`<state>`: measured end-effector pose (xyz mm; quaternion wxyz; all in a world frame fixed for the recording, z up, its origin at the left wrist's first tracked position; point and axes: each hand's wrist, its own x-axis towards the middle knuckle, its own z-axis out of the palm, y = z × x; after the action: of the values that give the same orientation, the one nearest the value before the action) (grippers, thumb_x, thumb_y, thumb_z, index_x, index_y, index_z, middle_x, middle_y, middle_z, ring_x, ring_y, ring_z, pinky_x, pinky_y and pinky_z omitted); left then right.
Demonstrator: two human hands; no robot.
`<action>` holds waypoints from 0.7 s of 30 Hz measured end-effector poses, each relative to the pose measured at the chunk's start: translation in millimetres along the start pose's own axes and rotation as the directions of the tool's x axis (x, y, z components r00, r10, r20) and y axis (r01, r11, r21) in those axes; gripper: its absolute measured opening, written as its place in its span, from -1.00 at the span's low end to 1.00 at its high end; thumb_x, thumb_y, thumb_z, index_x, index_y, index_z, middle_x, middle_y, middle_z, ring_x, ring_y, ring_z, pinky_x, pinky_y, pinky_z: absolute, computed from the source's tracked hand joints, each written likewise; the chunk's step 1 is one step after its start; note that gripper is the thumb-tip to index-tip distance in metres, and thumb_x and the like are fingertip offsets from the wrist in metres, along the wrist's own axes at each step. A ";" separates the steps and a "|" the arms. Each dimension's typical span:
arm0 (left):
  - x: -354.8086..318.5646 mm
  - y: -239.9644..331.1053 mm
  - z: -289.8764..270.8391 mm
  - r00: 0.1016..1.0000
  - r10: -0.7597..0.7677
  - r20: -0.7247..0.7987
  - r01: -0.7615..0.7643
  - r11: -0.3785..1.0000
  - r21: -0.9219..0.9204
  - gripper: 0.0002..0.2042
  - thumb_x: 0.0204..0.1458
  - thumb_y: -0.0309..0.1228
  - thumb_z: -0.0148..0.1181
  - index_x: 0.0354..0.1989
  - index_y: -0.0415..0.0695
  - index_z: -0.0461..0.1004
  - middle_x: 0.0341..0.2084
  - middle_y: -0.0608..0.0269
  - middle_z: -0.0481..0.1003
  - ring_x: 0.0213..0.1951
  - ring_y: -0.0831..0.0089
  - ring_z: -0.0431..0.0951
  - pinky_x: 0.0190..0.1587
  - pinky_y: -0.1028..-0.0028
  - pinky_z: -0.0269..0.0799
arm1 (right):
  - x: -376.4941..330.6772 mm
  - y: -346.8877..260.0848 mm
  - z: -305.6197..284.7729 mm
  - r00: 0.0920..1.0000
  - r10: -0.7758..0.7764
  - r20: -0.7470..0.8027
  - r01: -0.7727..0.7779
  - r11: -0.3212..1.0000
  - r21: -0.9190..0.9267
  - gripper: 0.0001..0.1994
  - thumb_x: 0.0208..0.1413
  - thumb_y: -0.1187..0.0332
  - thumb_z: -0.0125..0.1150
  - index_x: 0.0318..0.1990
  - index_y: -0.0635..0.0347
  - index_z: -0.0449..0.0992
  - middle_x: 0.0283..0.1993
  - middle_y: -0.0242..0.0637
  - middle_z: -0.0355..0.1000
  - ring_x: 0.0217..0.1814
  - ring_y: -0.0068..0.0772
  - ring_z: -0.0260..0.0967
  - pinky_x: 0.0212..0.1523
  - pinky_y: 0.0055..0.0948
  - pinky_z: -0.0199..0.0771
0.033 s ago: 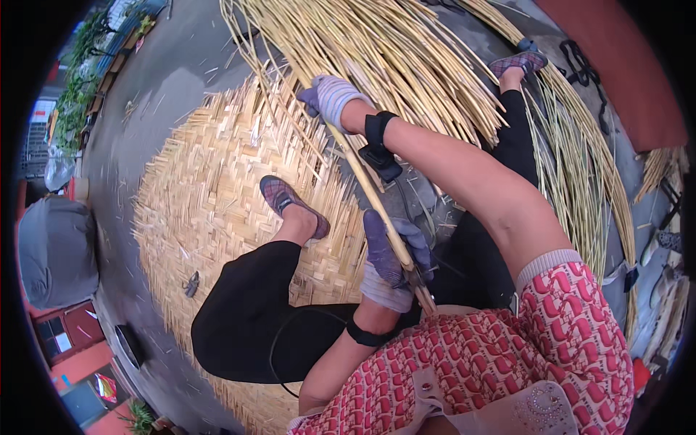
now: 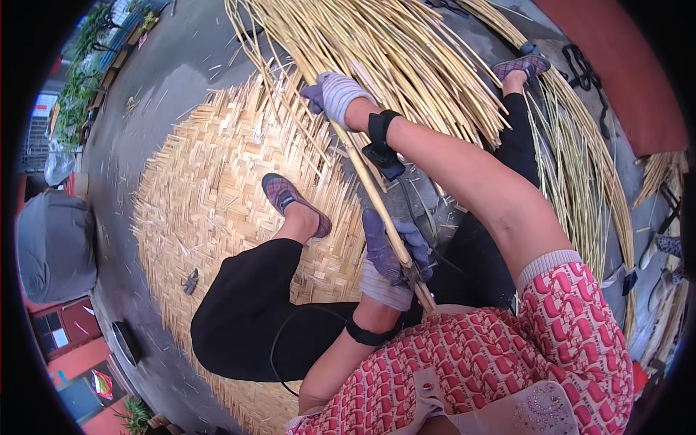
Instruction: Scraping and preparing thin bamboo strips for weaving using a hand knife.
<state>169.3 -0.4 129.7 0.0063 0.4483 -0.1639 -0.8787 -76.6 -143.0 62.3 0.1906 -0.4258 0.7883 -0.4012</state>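
Note:
A long pale-yellow reed stalk (image 2: 368,183) slants from the bundle at the top toward my lap. High on it, my right hand (image 2: 339,98), in a striped glove with purple fingers, is closed around the stalk. My left hand (image 2: 391,250), gloved alike, wraps the stalk's lower end close to my body. By the left fingers a small dark metal tool (image 2: 415,278) lies against the stalk; its exact kind is not clear. The stalk's near end (image 2: 426,299) reaches my shirt. Black bands circle both wrists, with a small black device on the right one.
A large woven reed mat (image 2: 217,174) covers the ground under my left foot. Loose reed stalks (image 2: 391,58) spread out ahead, and a tied bundle (image 2: 612,196) lies at right. A grey covered object (image 2: 56,246) stands at left. A cable (image 2: 274,348) loops over my leg.

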 end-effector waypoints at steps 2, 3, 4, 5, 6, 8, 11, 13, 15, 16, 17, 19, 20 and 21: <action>2.2 14.2 -9.7 0.992 0.088 0.088 -0.086 0.996 -0.032 -0.44 0.03 0.28 -0.09 -0.44 -0.04 0.40 -0.73 0.30 0.37 -0.74 0.43 0.38 -0.75 0.49 0.33 | -4.7 -4.7 10.8 0.995 0.045 -0.084 -0.022 0.966 0.258 -0.76 0.06 0.22 0.14 -0.27 0.23 0.44 -0.39 -0.17 0.45 -0.48 -0.27 0.32 -0.46 -0.31 0.34; 3.8 19.9 -14.0 0.989 0.128 0.072 -0.125 0.991 -0.052 -0.46 0.03 0.26 -0.06 -0.43 -0.04 0.39 -0.74 0.31 0.36 -0.75 0.44 0.38 -0.76 0.50 0.33 | -12.2 -11.5 11.3 0.988 0.150 -0.033 -0.113 0.854 0.507 -0.75 0.11 0.27 0.12 -0.30 0.33 0.38 -0.45 -0.25 0.45 -0.59 -0.41 0.21 -0.54 -0.41 0.26; 6.1 24.1 -16.7 0.971 0.226 0.072 -0.222 0.973 -0.063 -0.48 0.03 0.23 -0.02 -0.41 -0.05 0.39 -0.75 0.32 0.35 -0.76 0.45 0.37 -0.76 0.51 0.33 | -22.2 -21.8 12.3 0.990 0.131 -0.049 -0.102 0.917 0.385 -0.74 0.09 0.23 0.15 -0.34 0.29 0.38 -0.55 -0.30 0.35 -0.59 -0.45 0.20 -0.55 -0.44 0.24; 7.7 26.4 -19.1 0.960 0.254 0.121 -0.246 0.966 -0.075 -0.51 0.03 0.18 0.04 -0.35 -0.07 0.39 -0.74 0.34 0.35 -0.78 0.47 0.37 -0.76 0.52 0.34 | -36.8 -33.4 8.1 0.979 0.205 0.009 -0.178 0.825 0.537 -0.73 0.08 0.21 0.16 -0.33 0.28 0.38 -0.57 -0.31 0.33 -0.60 -0.46 0.19 -0.56 -0.45 0.22; 10.2 28.0 -21.1 0.965 0.200 0.172 -0.190 0.979 -0.072 -0.51 0.03 0.18 0.04 -0.35 -0.07 0.39 -0.74 0.34 0.35 -0.78 0.47 0.37 -0.76 0.52 0.34 | -57.0 -48.0 4.5 0.977 0.196 0.082 -0.198 0.696 0.690 -0.72 0.07 0.19 0.17 -0.33 0.27 0.38 -0.59 -0.32 0.30 -0.60 -0.46 0.18 -0.56 -0.46 0.21; 15.4 29.6 -23.5 0.989 0.079 0.121 -0.078 0.997 -0.012 -0.50 0.04 0.17 0.04 -0.28 -0.10 0.38 -0.74 0.35 0.34 -0.77 0.48 0.37 -0.75 0.50 0.36 | -83.8 -76.2 -13.0 0.958 0.283 0.053 -0.252 0.733 0.632 -0.70 0.08 0.15 0.16 -0.33 0.25 0.38 -0.58 -0.27 0.33 -0.59 -0.40 0.25 -0.54 -0.40 0.26; 31.8 42.5 -24.7 0.955 0.230 0.188 -0.207 0.969 -0.137 -0.50 0.10 0.18 -0.10 -0.25 -0.07 0.38 -0.73 0.33 0.36 -0.77 0.43 0.37 -0.74 0.44 0.37 | -122.8 -104.6 -24.5 0.977 0.210 0.026 -0.208 0.927 0.312 -0.65 0.10 0.13 0.15 -0.20 0.30 0.40 -0.43 -0.12 0.40 -0.40 -0.28 0.35 -0.34 -0.37 0.36; 51.7 63.0 -23.6 0.936 0.255 0.243 -0.251 0.967 -0.046 -0.45 0.10 0.26 -0.24 -0.32 -0.02 0.37 -0.74 0.34 0.34 -0.76 0.42 0.35 -0.71 0.42 0.35 | -136.3 -104.6 -31.2 0.995 -0.098 -0.029 0.101 0.983 0.153 -0.61 0.11 0.13 0.15 -0.12 0.34 0.40 -0.33 -0.05 0.41 -0.30 -0.24 0.36 -0.23 -0.40 0.37; 77.1 91.6 -19.5 0.919 0.219 0.327 -0.230 0.973 -0.005 -0.37 -0.01 0.39 -0.29 -0.46 0.02 0.36 -0.80 0.36 0.30 -0.78 0.43 0.34 -0.74 0.41 0.33 | -146.6 -93.1 -37.7 0.974 0.110 0.201 -0.201 0.829 0.521 -0.64 0.12 0.17 0.14 -0.09 0.30 0.42 -0.31 -0.07 0.40 -0.28 -0.29 0.34 -0.21 -0.42 0.36; 90.9 104.3 -17.2 0.940 0.147 0.309 -0.156 0.988 0.007 -0.32 -0.11 0.48 -0.26 -0.56 0.04 0.35 -0.84 0.38 0.27 -0.81 0.44 0.33 -0.79 0.42 0.32 | -150.6 -84.1 -41.6 0.990 0.035 0.137 -0.101 0.854 0.510 -0.64 0.12 0.14 0.15 -0.11 0.27 0.44 -0.35 -0.15 0.38 -0.34 -0.38 0.33 -0.29 -0.40 0.37; 107.3 119.0 -12.4 0.937 0.228 0.264 -0.244 0.969 0.029 -0.34 -0.10 0.47 -0.25 -0.57 0.05 0.33 -0.85 0.38 0.26 -0.83 0.45 0.29 -0.81 0.43 0.27 | -159.1 -73.8 -46.6 0.995 -0.027 0.091 -0.007 0.936 0.351 -0.64 0.13 0.12 0.14 -0.13 0.26 0.45 -0.37 -0.19 0.37 -0.38 -0.42 0.32 -0.35 -0.39 0.37; 137.2 134.8 -1.7 0.944 0.296 0.147 -0.295 0.955 -0.030 -0.36 -0.08 0.43 -0.19 -0.61 0.03 0.28 -0.85 0.41 0.20 -0.87 0.45 0.20 -0.85 0.47 0.15 | -176.5 -56.5 -54.9 0.970 0.040 0.239 -0.117 0.941 0.318 -0.62 0.14 0.07 0.12 -0.16 0.25 0.46 -0.39 -0.20 0.38 -0.44 -0.42 0.33 -0.43 -0.36 0.38; 150.1 134.1 3.8 0.885 0.449 0.121 -0.460 0.884 0.081 -0.37 -0.08 0.40 -0.11 -0.58 -0.01 0.27 -0.85 0.37 0.20 -0.85 0.45 0.20 -0.83 0.49 0.16 | -186.1 -50.4 -58.3 0.862 0.211 0.461 -0.393 0.852 0.346 -0.60 0.14 0.04 0.10 -0.16 0.25 0.46 -0.39 -0.16 0.39 -0.46 -0.38 0.34 -0.45 -0.34 0.39; 162.2 130.6 13.1 0.924 0.379 0.048 -0.382 0.921 0.074 -0.34 -0.14 0.44 -0.08 -0.53 -0.03 0.25 -0.85 0.38 0.17 -0.85 0.48 0.18 -0.81 0.48 0.16 | -194.1 -46.9 -60.3 0.827 0.320 0.463 -0.475 0.838 0.269 -0.58 0.12 0.02 0.10 -0.14 0.25 0.47 -0.38 -0.09 0.41 -0.45 -0.27 0.37 -0.42 -0.28 0.40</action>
<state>44.3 -146.0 47.7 0.1559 0.3936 -0.2836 -0.8605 18.5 30.5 128.1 0.5053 -0.2774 0.7135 -0.3983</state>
